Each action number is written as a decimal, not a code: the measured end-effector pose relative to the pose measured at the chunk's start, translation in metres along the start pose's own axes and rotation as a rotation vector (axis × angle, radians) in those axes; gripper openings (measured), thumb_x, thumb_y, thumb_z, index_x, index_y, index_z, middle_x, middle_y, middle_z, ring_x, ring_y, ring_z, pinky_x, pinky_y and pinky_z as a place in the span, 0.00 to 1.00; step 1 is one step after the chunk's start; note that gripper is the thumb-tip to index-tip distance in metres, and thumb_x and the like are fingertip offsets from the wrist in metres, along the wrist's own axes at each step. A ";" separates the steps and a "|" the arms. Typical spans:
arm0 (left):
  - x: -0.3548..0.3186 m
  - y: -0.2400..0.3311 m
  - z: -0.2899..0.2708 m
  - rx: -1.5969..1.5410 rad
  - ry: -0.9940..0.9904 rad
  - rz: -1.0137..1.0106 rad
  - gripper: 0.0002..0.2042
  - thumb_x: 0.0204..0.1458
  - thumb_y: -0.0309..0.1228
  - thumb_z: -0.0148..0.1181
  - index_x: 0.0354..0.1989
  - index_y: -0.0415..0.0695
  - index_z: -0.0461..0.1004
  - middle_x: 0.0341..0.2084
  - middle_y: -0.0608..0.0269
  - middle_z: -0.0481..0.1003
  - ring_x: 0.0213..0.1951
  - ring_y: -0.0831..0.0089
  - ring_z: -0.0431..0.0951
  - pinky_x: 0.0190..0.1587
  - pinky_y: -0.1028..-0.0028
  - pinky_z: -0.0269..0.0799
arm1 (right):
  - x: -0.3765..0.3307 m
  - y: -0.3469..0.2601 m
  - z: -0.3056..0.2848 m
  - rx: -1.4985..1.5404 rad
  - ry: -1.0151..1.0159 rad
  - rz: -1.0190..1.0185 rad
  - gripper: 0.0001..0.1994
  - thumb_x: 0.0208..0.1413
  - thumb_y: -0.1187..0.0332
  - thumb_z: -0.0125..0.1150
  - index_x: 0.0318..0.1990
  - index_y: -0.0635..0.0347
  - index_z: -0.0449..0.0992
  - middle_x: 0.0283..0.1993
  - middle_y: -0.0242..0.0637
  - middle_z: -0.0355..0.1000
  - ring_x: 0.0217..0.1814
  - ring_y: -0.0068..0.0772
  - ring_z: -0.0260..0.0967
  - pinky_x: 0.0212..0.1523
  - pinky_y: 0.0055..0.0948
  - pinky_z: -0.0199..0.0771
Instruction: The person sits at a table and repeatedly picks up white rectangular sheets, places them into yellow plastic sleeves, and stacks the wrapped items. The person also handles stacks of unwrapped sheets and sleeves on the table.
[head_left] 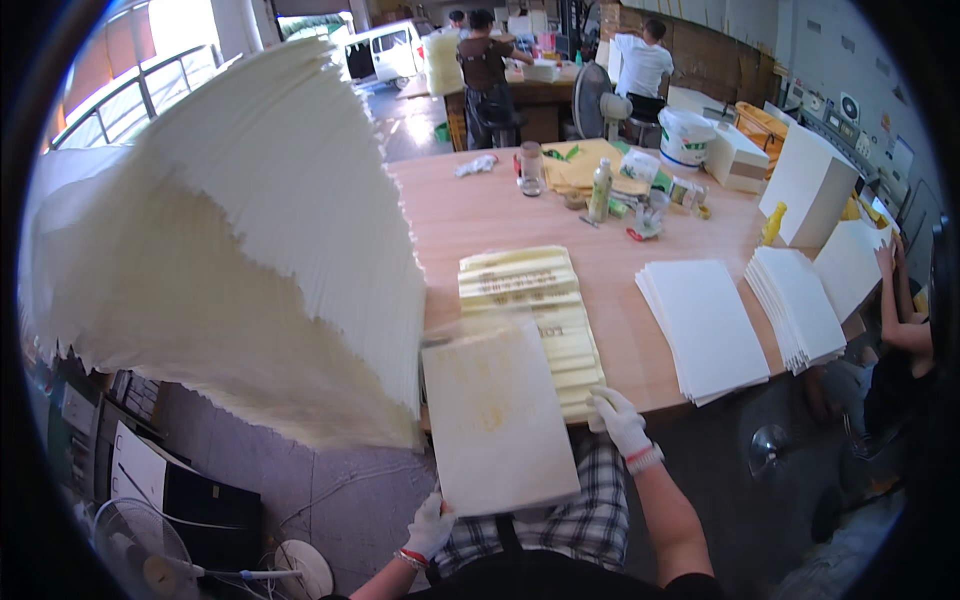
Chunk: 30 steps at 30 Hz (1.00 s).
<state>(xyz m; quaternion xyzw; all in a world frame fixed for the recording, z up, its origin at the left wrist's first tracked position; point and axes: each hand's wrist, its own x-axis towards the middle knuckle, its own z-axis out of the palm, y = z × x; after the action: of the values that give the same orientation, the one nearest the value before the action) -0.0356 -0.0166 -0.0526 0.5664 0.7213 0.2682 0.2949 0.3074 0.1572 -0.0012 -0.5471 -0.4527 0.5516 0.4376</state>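
My left hand (430, 527), in a white glove, is closed on the near left corner of a white cardboard sheet (498, 440) with yellowish stains. The sheet is tilted over my lap and the table's near edge, its far edge blurred. It partly covers a stack of pale yellow printed sheets (520, 275) that lie overlapped in steps. My right hand (622, 422), also in a white glove, has its fingers bent around the near right corner of that yellow stack. A tall, leaning pile of cream paper (230, 230) with ragged edges rises on the left.
Two white sheet stacks (705, 325) (795, 305) lie on the table's right side. Behind them are a yellow bottle (772, 224), a white bucket (686, 138), a glue bottle (600, 190) and a glass jar (530, 170). A co-worker's hands (888, 250) hold a white board at far right.
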 end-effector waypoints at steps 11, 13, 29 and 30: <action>-0.006 -0.018 0.017 -0.021 0.185 -0.091 0.06 0.50 0.27 0.51 0.34 0.40 0.68 0.26 0.50 0.72 0.31 0.50 0.72 0.34 0.61 0.69 | 0.254 0.031 0.077 -0.436 -0.029 0.144 0.25 0.50 0.43 0.55 0.24 0.61 0.76 0.17 0.38 0.67 0.23 0.28 0.68 0.22 0.30 0.66; -0.007 -0.009 0.012 -0.099 0.114 -0.138 0.10 0.49 0.30 0.55 0.38 0.39 0.68 0.30 0.47 0.73 0.34 0.52 0.73 0.37 0.61 0.68 | 0.237 0.015 0.085 -0.231 -0.054 0.194 0.25 0.50 0.44 0.56 0.22 0.61 0.75 0.16 0.35 0.65 0.19 0.28 0.64 0.20 0.29 0.63; 0.027 0.037 0.011 0.013 0.284 0.432 0.10 0.41 0.25 0.61 0.29 0.42 0.65 0.32 0.48 0.69 0.27 0.53 0.71 0.27 0.61 0.68 | -0.059 0.015 0.072 -1.202 -0.385 -0.766 0.28 0.48 0.65 0.54 0.58 0.63 0.61 0.53 0.52 0.63 0.51 0.49 0.64 0.49 0.46 0.63; 0.023 0.041 0.008 0.015 0.275 0.447 0.10 0.41 0.25 0.61 0.29 0.42 0.65 0.34 0.46 0.68 0.28 0.52 0.71 0.27 0.61 0.68 | -0.058 0.026 0.062 -1.186 -0.294 -0.587 0.29 0.47 0.67 0.53 0.59 0.63 0.58 0.46 0.52 0.66 0.45 0.49 0.66 0.42 0.46 0.64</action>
<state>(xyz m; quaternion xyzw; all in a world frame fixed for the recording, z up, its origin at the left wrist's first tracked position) -0.0068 0.0150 -0.0312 0.6720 0.6136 0.3959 0.1233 0.2470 0.0933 -0.0152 -0.4683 -0.8634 0.1366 0.1290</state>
